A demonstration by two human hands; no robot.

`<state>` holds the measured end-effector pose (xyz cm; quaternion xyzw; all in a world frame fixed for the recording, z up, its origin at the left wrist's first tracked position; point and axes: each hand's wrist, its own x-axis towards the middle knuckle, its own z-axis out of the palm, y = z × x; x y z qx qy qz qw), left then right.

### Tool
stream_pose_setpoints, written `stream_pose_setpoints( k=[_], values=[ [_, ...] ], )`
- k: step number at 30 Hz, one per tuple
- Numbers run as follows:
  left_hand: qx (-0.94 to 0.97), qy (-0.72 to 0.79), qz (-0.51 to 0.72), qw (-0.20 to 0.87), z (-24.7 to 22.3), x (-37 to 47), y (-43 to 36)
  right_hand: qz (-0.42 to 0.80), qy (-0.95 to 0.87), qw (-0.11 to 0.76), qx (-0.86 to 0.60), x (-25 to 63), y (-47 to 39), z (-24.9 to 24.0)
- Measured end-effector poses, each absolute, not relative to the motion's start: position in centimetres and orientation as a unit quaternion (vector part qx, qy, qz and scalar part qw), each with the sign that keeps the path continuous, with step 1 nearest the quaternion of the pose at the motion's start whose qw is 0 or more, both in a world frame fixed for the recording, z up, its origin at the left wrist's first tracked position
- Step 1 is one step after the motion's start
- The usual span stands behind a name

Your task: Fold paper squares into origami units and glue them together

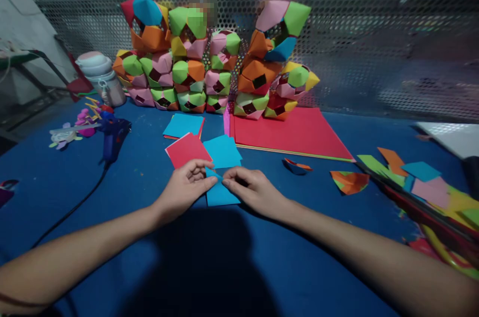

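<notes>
Between my hands is a small piece of blue paper (pixel 211 174), partly folded as far as its visible edge shows. My left hand (pixel 191 180) pinches it from the left with thumb and fingers. From the right, my right hand (pixel 250 184) closes thumb and forefinger on its other edge. Just beneath lies a flat blue paper square (pixel 222 198), partly covered by the fingers. Beyond the hands rest a red paper square (pixel 188 150) and another blue square (pixel 223 151), their edges close together.
Stacked folded-paper balls (pixel 189 72) line the mesh wall. Large red sheets (pixel 295 130) lie before them. A blue glue gun (pixel 111 135) with a trailing cord sits left, near a white jar (pixel 101 77). Paper scraps (pixel 430 189) and folded pieces (pixel 350 182) lie right.
</notes>
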<state>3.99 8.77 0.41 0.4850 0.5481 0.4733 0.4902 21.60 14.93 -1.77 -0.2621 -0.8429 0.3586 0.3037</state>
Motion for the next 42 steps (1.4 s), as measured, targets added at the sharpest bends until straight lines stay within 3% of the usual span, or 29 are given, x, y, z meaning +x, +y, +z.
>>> stream_pose_setpoints(
  k=[14, 33, 38, 42],
  values=[
    [0.505, 0.57, 0.461, 0.455, 0.0, 4.3, 8.4, 0.412, -0.828, 0.273, -0.263, 21.2, 14.0, -1.3],
    [0.448, 0.518, 0.477, 0.551, -0.1, 4.3, 8.6, 0.43, -0.812, 0.264, -0.293, 21.2, 13.7, -1.3],
    [0.302, 0.475, 0.581, 0.589, 0.0, 4.0, 9.3, 0.372, -0.823, 0.342, -0.261, 22.0, 14.0, -1.4],
    [0.278, 0.452, 0.598, 0.6, -0.2, 3.7, 9.6, 0.221, -0.872, 0.406, -0.162, 22.3, 14.3, -1.9]
  ],
)
